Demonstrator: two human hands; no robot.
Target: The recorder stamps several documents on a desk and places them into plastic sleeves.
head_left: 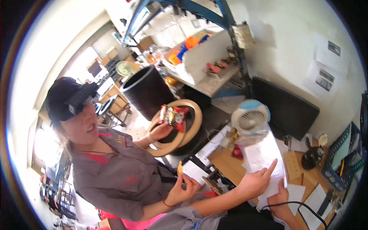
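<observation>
My left hand (255, 184) reaches over a stack of white paper sheets (262, 151), its index finger stretched out above the lower part and the other fingers curled, holding nothing. At the lower right edge of the sheets, my right hand (279, 197) grips them, thumb upright along the edge. A black cable (303, 203) loops across just beside that hand. To my left stands a person in a grey work shirt and dark cap. One of that person's hands holds a red snack packet (174, 116); the other pinches a small yellow piece (180, 168).
A blue-and-white fan (249, 117) stands on the wooden desk (226, 161), near a dark flat panel (285, 107). At right are a blue basket (341, 157) and a black device (312, 157). Beyond the person are tan rings (195, 122) and a black drum (147, 92).
</observation>
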